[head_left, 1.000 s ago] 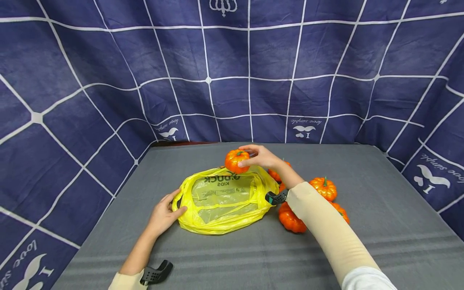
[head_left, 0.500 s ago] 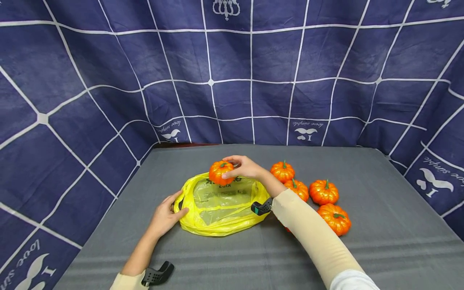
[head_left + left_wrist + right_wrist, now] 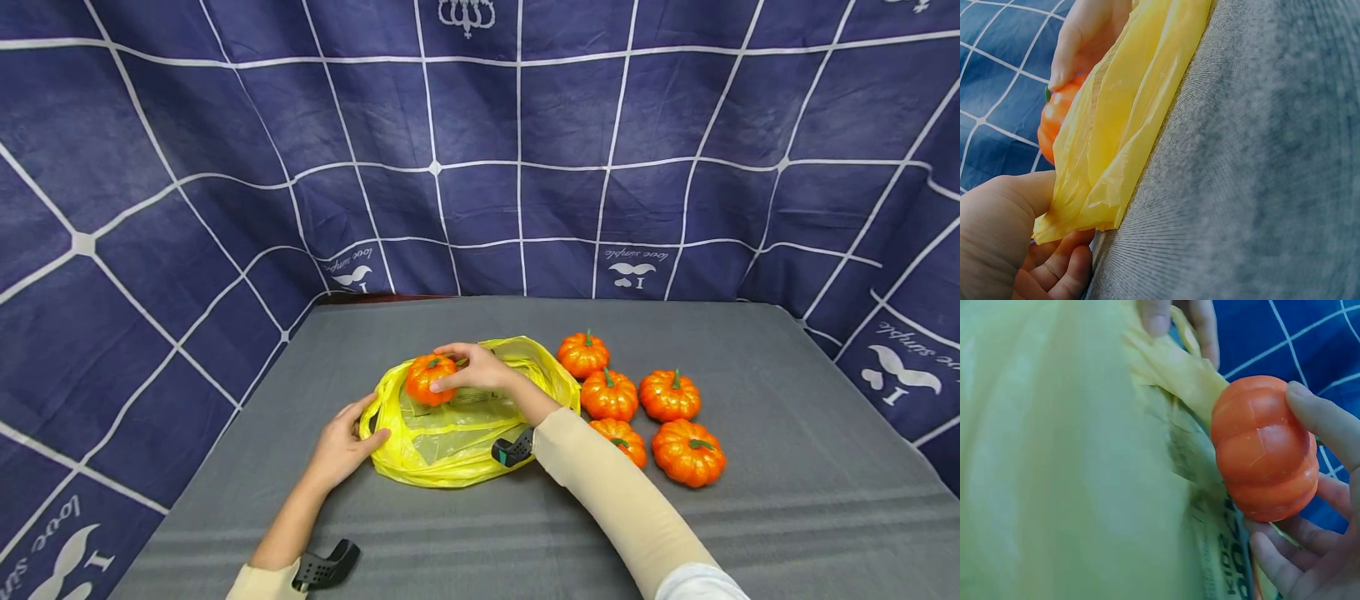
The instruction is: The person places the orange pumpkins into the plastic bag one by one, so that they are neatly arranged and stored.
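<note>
A yellow plastic bag (image 3: pixel 450 475) lies on the grey table with its mouth spread wide, dark lettering on its inner side. My left hand (image 3: pixel 341 446) pinches the bag's left rim between thumb and fingers; the left wrist view shows the thin yellow film (image 3: pixel 1116 125) between them. My right hand (image 3: pixel 480 371) grips a small orange pumpkin (image 3: pixel 431 379) with a green stem, over the left part of the bag's opening. In the right wrist view the thumb and fingers hold the pumpkin (image 3: pixel 1263 450) from one side, close by the bag's edge.
Several more orange pumpkins sit right of the bag, among them one at the back (image 3: pixel 583 355) and one at the front right (image 3: pixel 688 453). One (image 3: pixel 621 440) is partly behind the right sleeve. A blue checked curtain (image 3: pixel 562 200) stands behind the table (image 3: pixel 787 417).
My right hand has carried the pumpkin left and lower, from the bag's back rim to over its left part. The left hand keeps its place on the rim.
</note>
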The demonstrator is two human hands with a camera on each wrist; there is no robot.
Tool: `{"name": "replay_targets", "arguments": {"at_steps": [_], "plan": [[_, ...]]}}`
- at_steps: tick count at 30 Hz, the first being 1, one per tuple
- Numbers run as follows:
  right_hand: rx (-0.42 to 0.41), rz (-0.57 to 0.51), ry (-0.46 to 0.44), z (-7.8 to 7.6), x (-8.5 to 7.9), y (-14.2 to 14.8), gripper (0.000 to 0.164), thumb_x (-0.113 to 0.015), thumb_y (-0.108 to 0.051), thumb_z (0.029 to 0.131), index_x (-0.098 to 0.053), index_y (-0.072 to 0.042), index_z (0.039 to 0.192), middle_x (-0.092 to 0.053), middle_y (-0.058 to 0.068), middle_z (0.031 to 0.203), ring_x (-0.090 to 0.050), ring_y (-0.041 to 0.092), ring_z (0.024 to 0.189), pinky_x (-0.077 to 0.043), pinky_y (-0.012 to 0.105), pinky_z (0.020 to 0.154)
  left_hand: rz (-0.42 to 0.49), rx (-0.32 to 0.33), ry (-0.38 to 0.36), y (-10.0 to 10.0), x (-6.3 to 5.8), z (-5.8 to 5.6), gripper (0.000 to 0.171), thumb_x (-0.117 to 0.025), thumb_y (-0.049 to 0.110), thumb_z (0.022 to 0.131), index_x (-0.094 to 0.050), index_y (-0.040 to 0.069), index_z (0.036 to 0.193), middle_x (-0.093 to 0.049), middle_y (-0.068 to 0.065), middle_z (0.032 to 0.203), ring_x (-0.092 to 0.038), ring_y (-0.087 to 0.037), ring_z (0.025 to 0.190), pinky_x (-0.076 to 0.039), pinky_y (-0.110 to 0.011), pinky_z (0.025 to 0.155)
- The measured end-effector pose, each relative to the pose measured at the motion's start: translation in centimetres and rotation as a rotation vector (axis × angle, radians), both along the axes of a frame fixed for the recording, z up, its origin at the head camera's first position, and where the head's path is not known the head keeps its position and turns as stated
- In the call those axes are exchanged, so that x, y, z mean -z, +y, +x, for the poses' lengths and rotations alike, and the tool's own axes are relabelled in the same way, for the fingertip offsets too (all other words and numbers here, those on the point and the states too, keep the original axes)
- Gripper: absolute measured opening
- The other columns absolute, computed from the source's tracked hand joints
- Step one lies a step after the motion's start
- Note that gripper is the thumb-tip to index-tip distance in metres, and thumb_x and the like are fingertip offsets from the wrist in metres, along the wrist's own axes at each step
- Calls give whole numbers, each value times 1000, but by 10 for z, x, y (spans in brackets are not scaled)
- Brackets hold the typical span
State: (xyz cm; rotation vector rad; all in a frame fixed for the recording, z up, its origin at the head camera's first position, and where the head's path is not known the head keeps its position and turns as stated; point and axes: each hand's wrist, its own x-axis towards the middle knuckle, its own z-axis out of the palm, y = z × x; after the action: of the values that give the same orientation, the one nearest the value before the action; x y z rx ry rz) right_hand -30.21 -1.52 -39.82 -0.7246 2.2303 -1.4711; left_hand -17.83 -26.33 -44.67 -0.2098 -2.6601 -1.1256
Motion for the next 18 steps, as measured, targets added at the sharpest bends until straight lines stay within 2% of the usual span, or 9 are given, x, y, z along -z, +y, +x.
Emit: {"name": "replay_targets", "arguments": {"at_steps": [5,10,18], "plan": [[32,-27,43,4,8,-9,54,-78,-16,81,-61,-4,130,-62,11,117,-59,21,100,-49,28,83,1,0,2,0,0,-1,64,-75,16,84,-50,-5,138,-60,-18,111,-49,-14,73,-42,-27,64],[77,10,94,6,13,-14,44,-76,-21,85,-65,-5,125,-64,9,108,-59,21,96,-48,28,80,-1,-1,7,1,-2,1,63,-75,16,84,-50,-5,138,-59,-17,108,-47,-14,71,-40,-27,62],[118,56,81,9,18,-15,46,-71,-32,88,-64,-7,126,-64,6,114,-57,20,102,-47,32,83,0,-4,9,1,-1,0,63,-76,15,83,-51,-5,137,-60,-16,107,-47,-13,71,-40,-26,62]]}}
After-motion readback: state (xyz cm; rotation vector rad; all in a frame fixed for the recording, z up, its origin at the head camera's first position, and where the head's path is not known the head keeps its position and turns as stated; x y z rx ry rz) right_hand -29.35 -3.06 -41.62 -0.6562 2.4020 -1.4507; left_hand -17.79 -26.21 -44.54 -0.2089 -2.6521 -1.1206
